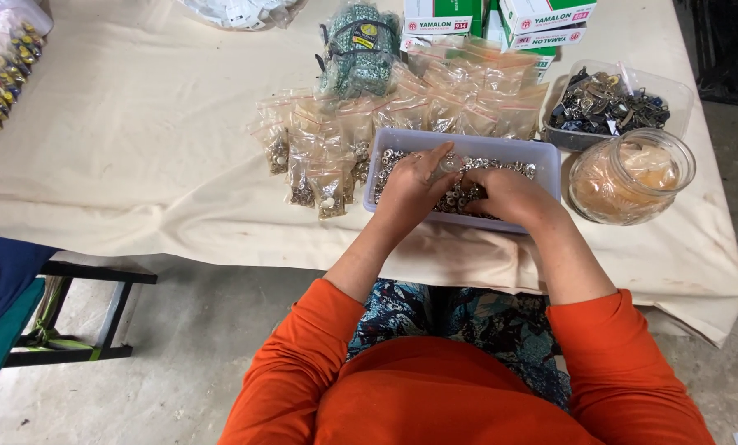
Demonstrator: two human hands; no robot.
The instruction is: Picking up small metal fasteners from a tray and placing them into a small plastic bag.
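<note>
From the head camera we look down on a table (138,124) under a cream cloth. Both hands are in a pale lilac tray (550,161) near the table's front edge, filled with small metal rings (509,169). Our left hand (414,185) rests on the rings, fingers bunched, and seems to pinch a small clear bag (450,165) at the fingertips. Our right hand (509,194) lies just beside it, curled down into the rings; we cannot tell whether it grips anything.

Left of the tray, touching it, lie many small filled bags (319,177); more bags (468,103) spread behind the tray. A bundle of green pieces (359,49) sits further back, with green and white boxes (542,21) to its right. Right of the tray stands a glass jar (632,177), and behind the jar a clear tub (608,103) of dark metal parts. Coloured trinkets (2,82) line the table's far left edge. A dark stool (97,313) stands on the floor at left.
</note>
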